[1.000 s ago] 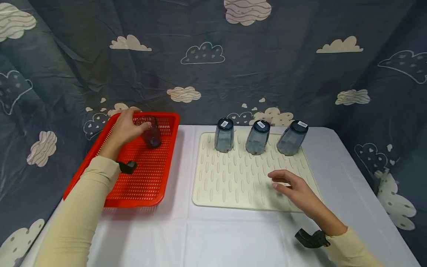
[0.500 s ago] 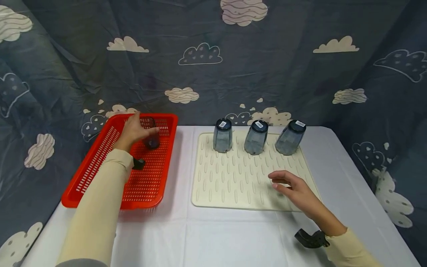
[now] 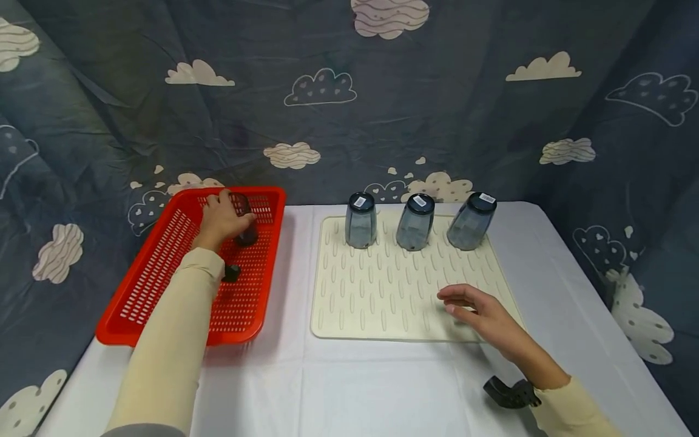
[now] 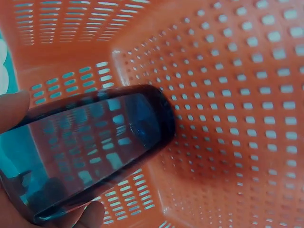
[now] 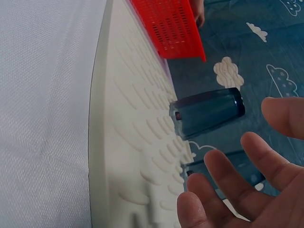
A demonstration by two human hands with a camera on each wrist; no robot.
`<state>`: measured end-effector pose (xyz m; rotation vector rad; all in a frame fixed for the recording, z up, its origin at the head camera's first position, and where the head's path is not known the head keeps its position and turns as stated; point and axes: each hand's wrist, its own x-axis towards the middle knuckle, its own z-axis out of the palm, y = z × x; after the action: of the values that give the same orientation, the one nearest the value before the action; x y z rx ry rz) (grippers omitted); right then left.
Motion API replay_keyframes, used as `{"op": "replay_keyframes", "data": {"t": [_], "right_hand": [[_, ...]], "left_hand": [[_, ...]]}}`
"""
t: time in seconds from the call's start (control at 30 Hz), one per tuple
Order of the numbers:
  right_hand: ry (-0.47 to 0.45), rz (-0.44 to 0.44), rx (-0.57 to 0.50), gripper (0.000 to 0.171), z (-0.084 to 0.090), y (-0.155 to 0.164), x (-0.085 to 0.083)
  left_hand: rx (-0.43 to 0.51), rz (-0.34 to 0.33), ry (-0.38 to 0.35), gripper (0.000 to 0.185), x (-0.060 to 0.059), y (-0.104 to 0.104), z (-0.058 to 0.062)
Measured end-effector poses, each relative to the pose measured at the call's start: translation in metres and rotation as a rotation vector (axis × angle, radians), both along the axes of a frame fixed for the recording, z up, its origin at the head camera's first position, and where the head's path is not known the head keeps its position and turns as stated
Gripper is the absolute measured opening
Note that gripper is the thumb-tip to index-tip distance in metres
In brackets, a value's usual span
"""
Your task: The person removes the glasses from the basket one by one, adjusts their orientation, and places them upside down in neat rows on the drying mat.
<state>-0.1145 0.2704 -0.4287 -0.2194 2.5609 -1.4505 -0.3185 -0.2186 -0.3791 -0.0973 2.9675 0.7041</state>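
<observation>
Inside the red basket (image 3: pixel 240 331), my left hand (image 3: pixel 218 220) grips a dark tinted drinking glass (image 3: pixel 249 235). In the left wrist view the thumb lies on one side of this glass (image 4: pixel 102 142) and curled fingers on the other; its thick base points toward the perforated basket floor. My right hand (image 3: pixel 483 312) hovers over the right front part of a cream ribbed mat (image 3: pixel 371 306), fingers loosely bent and holding nothing. Behind it on the mat stand three upside-down blue-grey glasses: a left glass (image 3: pixel 361 226), a middle glass (image 3: pixel 415 227) and a right glass (image 3: pixel 471 227).
A white cloth (image 3: pixel 349 388) covers the table under basket and mat. A dark curtain (image 3: pixel 437 133) with cloud prints hangs close behind and at both sides. The basket's raised rim surrounds the left hand's glass. White labels sit on the bases of the standing glasses.
My left hand has moved right and slightly down within the basket, closing round the glass, which now leans differently. The right hand and the three standing glasses keep their places.
</observation>
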Motion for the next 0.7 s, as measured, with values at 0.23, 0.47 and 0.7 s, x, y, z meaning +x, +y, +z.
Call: {"op": "replay_keyframes", "data": {"t": [0.23, 0.47, 0.7], "right_hand": [[-0.005, 0.018, 0.0, 0.037, -0.001, -0.0013, -0.0013], [-0.042, 0.049, -0.03, 0.039, -0.0016, -0.0011, -0.0015], [-0.034, 0.054, -0.044, 0.039, -0.0004, -0.0016, -0.0016]], "left_hand": [[0.055, 0.024, 0.007, 0.094, 0.0002, -0.0029, -0.004], [0.078, 0.036, 0.021, 0.092, -0.0022, -0.0046, -0.0025], [0.111, 0.052, 0.021, 0.089, -0.0002, -0.0018, -0.0034]]}}
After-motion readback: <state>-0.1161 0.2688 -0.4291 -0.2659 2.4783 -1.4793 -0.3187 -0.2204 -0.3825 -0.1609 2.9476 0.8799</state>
